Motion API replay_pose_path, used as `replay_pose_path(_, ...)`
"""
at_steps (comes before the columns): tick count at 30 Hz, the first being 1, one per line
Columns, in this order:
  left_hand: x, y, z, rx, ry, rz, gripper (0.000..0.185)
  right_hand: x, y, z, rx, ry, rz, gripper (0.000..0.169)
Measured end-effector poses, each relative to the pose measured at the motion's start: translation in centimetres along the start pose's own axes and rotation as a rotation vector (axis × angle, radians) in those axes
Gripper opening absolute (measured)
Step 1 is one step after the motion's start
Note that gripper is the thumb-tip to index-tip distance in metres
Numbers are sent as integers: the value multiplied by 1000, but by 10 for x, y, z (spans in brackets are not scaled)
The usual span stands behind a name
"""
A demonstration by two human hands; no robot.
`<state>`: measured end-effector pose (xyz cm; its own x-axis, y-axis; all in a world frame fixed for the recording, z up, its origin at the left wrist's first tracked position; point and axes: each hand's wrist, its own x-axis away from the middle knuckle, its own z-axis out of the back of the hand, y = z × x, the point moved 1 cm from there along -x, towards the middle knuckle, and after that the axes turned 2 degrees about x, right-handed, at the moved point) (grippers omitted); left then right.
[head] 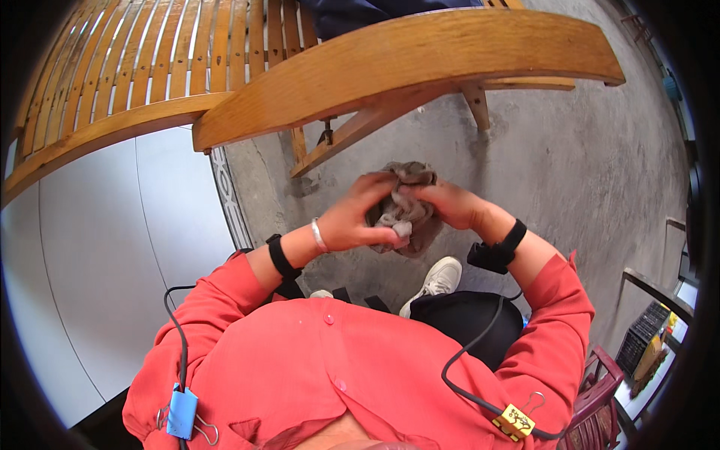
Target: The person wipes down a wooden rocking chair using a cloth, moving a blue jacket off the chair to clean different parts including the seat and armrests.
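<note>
A crumpled grey-brown cloth [413, 211] is bunched between my two hands, above the concrete floor and in front of my body. My left hand [365, 211] grips its left side, with the thumb at the lower edge and the fingers over the upper part. On the other side, my right hand [450, 202] holds the cloth near its upper right; some of these fingers are hidden in the folds. Both hands look slightly blurred. A silvery bracelet [319, 235] circles my left wrist, and black straps are on both forearms.
A wooden slatted lounge chair [225, 50] with a broad curved armrest [416, 62] stands just beyond my hands. Dark blue fabric [382, 14] lies on it. White tiles [95, 225] cover the left floor. At lower right are a dark red chair [596, 399] and a black crate [644, 337].
</note>
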<state>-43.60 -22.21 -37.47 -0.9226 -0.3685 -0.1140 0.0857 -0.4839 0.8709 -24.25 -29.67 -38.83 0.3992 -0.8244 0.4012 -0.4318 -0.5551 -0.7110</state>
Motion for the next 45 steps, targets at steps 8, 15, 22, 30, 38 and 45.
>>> replay_pose_path(8,26,-28,36,519,208,522,54,28,-20,30,-308,63,110,35)
replay_pose_path(15,1,-7,31,210,-104,394,35,78,-48,68,-352,257,647,45)
replay_pose_path(22,-23,112,91,-928,405,-627,24,165,-96,98,-22,-28,1005,60)
replay_pose_path(30,-27,116,157,-1290,550,-343,33,6,-84,71,1156,955,1415,35)
replay_pose_path(38,-31,81,181,-979,430,-89,35,4,-54,138,1058,1055,1268,30)
replay_pose_path(45,-22,54,180,-760,485,35,32,24,-107,82,551,727,1310,42)
